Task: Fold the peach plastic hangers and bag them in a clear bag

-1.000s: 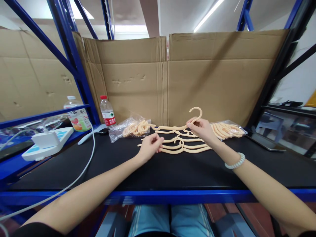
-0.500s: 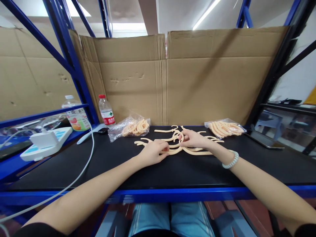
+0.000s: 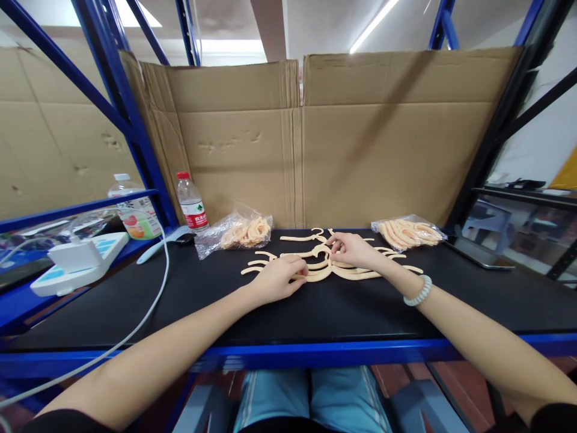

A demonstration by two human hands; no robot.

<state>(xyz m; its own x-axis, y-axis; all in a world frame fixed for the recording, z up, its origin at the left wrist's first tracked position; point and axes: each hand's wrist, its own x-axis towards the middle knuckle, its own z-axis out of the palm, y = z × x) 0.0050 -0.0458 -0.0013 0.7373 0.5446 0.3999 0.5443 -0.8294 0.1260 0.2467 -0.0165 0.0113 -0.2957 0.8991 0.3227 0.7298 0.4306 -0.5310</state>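
Note:
Several long, curved beige strips lie in a branching, roughly mirrored layout on the black tabletop (image 3: 270, 322). My left hand (image 3: 282, 278) rests low on the left side of the layout, its fingers curled over a beige strip (image 3: 319, 275). Across the centre reaches my right hand (image 3: 354, 250), fingers bent and fingertips pinched at a looped beige strip (image 3: 321, 248); the exact grip is partly hidden. Below my right hand, another curved strip (image 3: 354, 275) runs rightward. A separate strip (image 3: 295, 239) lies farther back.
A clear bag of coiled beige strips (image 3: 247, 232) lies back left, another bag (image 3: 408, 233) back right. A red-capped water bottle (image 3: 193, 204) stands near the cardboard wall (image 3: 406, 138). At left are a power strip (image 3: 81, 264) and a white cable (image 3: 166, 270).
The looped strip near my right fingertips now lies lower and slightly left of them. My right fingers have shifted slightly; my left hand stays nearly in place. The view has moved a little.

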